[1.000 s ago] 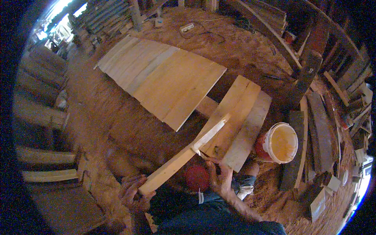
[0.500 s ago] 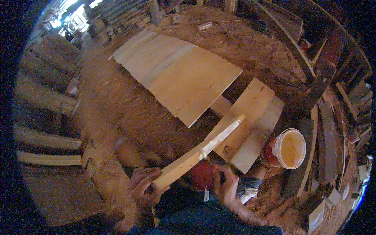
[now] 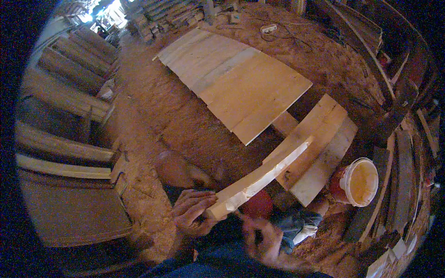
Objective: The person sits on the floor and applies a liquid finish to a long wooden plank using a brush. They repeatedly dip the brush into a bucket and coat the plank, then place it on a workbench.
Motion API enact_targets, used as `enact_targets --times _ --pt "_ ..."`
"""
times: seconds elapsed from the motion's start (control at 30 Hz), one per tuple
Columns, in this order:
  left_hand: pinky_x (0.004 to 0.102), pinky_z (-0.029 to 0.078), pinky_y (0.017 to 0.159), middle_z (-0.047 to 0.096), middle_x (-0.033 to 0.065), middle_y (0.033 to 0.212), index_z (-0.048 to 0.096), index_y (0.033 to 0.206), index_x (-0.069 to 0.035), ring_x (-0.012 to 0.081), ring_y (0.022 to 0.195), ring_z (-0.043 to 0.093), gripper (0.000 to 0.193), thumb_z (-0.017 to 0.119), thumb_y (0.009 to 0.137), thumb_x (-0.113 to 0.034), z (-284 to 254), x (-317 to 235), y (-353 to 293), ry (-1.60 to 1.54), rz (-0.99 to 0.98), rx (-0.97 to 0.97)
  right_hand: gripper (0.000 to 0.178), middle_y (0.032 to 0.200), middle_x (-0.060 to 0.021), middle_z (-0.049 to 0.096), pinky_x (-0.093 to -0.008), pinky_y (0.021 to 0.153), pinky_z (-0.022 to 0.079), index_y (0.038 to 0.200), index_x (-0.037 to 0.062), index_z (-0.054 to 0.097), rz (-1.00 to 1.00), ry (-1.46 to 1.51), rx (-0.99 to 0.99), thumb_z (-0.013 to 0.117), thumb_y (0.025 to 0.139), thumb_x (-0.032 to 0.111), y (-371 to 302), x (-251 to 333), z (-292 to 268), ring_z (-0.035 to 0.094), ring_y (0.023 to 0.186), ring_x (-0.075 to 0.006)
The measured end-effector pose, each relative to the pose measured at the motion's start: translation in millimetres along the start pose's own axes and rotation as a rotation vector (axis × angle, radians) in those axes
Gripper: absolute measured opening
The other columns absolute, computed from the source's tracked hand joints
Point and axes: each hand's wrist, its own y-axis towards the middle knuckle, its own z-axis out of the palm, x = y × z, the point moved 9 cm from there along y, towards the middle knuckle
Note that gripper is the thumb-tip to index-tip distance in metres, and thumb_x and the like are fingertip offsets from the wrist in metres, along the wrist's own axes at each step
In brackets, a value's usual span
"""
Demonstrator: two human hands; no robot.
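Note:
My left hand (image 3: 194,211) is wrapped round the near end of a pale wooden board (image 3: 259,178), which stands on its narrow edge and slants away to the right. A wet-looking whitish layer, perhaps glue, covers much of the board's upper edge. Close to that near end, my right hand (image 3: 263,236) is curled and somewhat blurred. Its fingers are drawn together, but what they pinch cannot be made out. Under the board's far part lie joined planks (image 3: 320,148). Right of them stands a bucket (image 3: 364,183) with a white rim and yellowish contents.
A large panel of joined boards (image 3: 250,85) lies ahead on the sawdust-covered ground. Stacked timber (image 3: 67,143) lines the left side, and long planks (image 3: 398,171) lie at the right. A red rounded object (image 3: 258,204) shows beneath the board. A power strip (image 3: 269,29) with cable lies far off.
The whitish layer now reaches nearer the board's near end. My right hand has come down and back toward me. My left hand keeps its hold; the whole view has shifted.

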Motion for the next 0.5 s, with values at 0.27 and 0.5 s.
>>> enact_targets --times 0.27,0.5 --pt "0.0408 0.055 0.077 0.074 0.0098 0.097 0.069 0.109 -0.004 0.028 0.09 0.072 0.05 0.089 0.065 -0.02 -2 -1 1 0.016 0.034 0.035 0.013 0.082 -0.0149 0.069 -0.0312 0.057 0.052 0.101 0.001 0.063 0.311 0.305 0.109 0.066 0.089 0.002 -4 -33 3 0.066 0.065 -0.0207" --pt "0.042 0.054 0.077 0.072 0.0139 0.096 0.068 0.106 -0.002 0.0317 0.089 0.069 0.049 0.089 0.063 -0.017 -1 4 -2 0.042 -0.062 0.032 0.017 0.074 -0.0178 0.066 -0.0403 0.06 0.05 0.089 -0.0017 0.065 0.416 -0.136 -0.147 0.063 0.094 0.014 14 -183 -38 0.065 0.064 -0.0308"
